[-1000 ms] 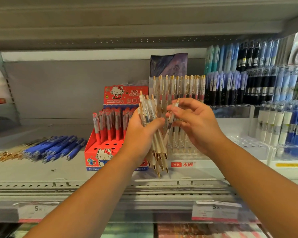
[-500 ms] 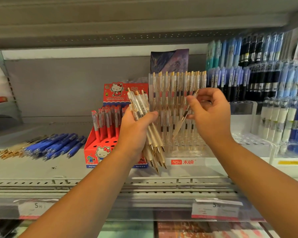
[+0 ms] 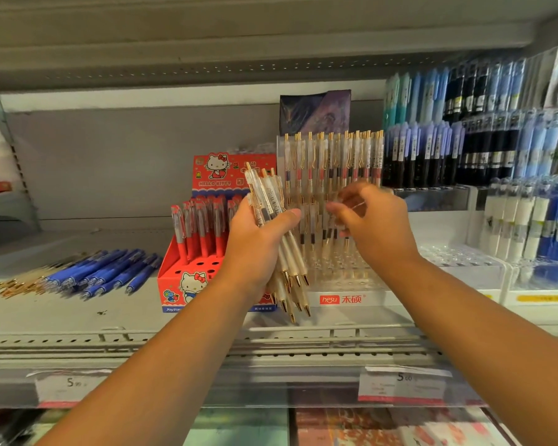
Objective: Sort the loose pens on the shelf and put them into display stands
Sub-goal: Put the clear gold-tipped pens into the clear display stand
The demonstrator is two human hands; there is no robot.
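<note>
A bundle of white pens (image 3: 271,201), tips down, is gripped in the left hand (image 3: 255,246), in front of the clear stand (image 3: 345,278) and hiding its left edge. The right hand (image 3: 374,226) is blurred just beside it, fingers curled; whether it holds a pen cannot be told. A red stand (image 3: 187,278) sits left of them, and loose blue pens (image 3: 103,272) lie farther left on the shelf (image 3: 62,310).
</note>
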